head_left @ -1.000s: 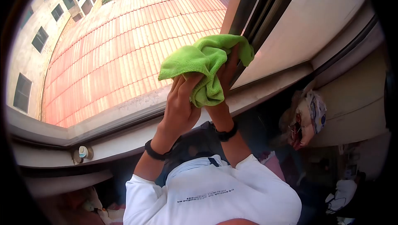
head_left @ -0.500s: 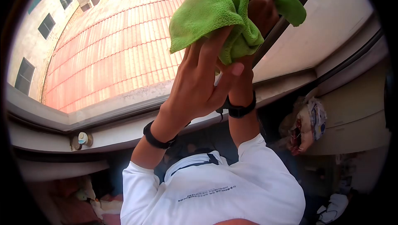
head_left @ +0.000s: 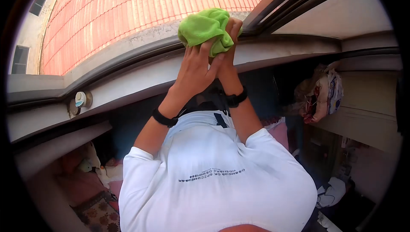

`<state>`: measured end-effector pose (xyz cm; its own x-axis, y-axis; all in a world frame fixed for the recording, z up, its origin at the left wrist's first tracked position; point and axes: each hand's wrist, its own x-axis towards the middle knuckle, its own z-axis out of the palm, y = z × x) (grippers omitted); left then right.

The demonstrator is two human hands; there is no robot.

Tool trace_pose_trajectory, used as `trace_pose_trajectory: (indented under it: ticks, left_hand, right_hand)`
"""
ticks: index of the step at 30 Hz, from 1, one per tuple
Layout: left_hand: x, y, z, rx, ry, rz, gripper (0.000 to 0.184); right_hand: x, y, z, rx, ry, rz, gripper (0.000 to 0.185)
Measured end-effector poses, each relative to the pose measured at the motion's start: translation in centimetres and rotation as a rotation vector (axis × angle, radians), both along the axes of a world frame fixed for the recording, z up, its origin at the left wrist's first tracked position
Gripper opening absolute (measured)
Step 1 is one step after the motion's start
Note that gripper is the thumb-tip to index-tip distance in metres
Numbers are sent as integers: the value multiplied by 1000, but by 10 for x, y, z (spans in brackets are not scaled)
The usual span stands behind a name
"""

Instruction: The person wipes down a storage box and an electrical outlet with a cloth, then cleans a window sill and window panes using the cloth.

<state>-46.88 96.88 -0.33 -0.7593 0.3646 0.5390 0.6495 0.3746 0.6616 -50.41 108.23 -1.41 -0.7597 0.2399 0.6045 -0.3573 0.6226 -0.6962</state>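
Note:
A green microfibre cloth (head_left: 205,27) is bunched up in front of the window, above the sill. My left hand (head_left: 196,69) grips its lower edge, the fingertips partly hidden beneath the folds. On the cloth's right side, my right hand (head_left: 230,39) is closed around it with bent fingers. The two hands are close together, and each wrist has a black band. Just behind the cloth runs the dark window frame (head_left: 141,57).
The white window sill (head_left: 128,80) crosses the view, with a small white-topped round object (head_left: 81,99) at its left. A window sash (head_left: 316,1) stands to the right. A plastic bag (head_left: 326,91) sits at the right. Outside is a red tiled roof (head_left: 141,5).
Both hands have come down and closer to my body with the cloth, from up against the window to near the sill. The cloth is now more bunched together.

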Motion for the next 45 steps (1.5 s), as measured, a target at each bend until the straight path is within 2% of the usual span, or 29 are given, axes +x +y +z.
trace_pose_trajectory:
  ticks: [1,3,5,6,7,8,10,11,13,16,19,21,22,24,29,33,34,35,36,38,40,42,44,45]
  left_hand:
    - [10,-7,24,-8,-10,31,58]
    - [7,-37,-12,-34,10,119,58]
    - [15,-81,-18,-77,-145,154,57]
    - [18,-103,-22,-159,-192,172,53]
    - [17,-137,-28,-129,-318,144,46]
    - [21,-140,-19,-180,-353,159,46]
    - [16,-160,-37,-336,-376,161,43]
    - [15,-161,-45,-336,-374,159,43]
    - [8,-143,-45,-427,-206,120,40]
    - [-1,-99,-41,-469,-85,51,39]
    - [-16,-46,-32,-483,-59,-43,42]
    - [-26,-11,-37,-352,-77,-124,41]
    - [-29,5,-40,-352,-73,-121,41]
    - [-30,29,-41,-262,-119,-125,42]
    - [-13,11,-31,-334,-246,3,43]
    - [0,-48,-32,-354,-378,358,48]
    - [6,-60,-22,-322,-488,455,43]
    - [10,-77,-22,-321,-482,543,45]
    - [7,-93,-27,-318,-425,616,46]
    - [16,-126,-31,-340,-364,826,49]
    - [13,-144,-35,-321,-344,924,51]
    - [7,-139,-42,-273,-275,928,48]
    - [6,-128,-50,-216,-194,924,46]
    - [6,-114,-52,-204,-205,830,42]
  right_hand:
    - [13,-17,33,108,91,-5,34]
    - [5,-42,-2,37,50,65,33]
    - [8,-76,-14,-67,-65,226,32]
    - [7,-90,-21,6,-29,177,27]
    - [7,-91,-31,106,-54,145,27]
    - [5,-97,-35,185,-62,138,28]
    - [3,-89,-44,275,-21,82,25]
    - [4,-81,-49,309,3,49,23]
    - [5,-53,-58,353,30,-55,20]
    - [8,-9,-65,407,56,-199,16]
    - [13,31,-68,447,32,-230,20]
    - [13,74,-72,587,-12,-418,22]
    - [16,83,-72,587,-8,-418,22]
    - [20,91,-73,564,-150,-362,28]
    - [26,60,-73,585,-29,-298,33]
    - [22,7,-63,450,-45,91,33]
    - [19,-7,-61,459,-10,194,31]
    - [17,-20,-61,465,25,298,30]
    - [12,-31,-60,463,23,299,30]
    - [8,-59,-60,440,129,607,33]
    - [7,-71,-63,438,138,634,40]
    - [7,-71,-62,447,156,652,46]
    - [12,-49,-56,349,24,633,57]
    - [17,-33,-54,339,-39,586,57]
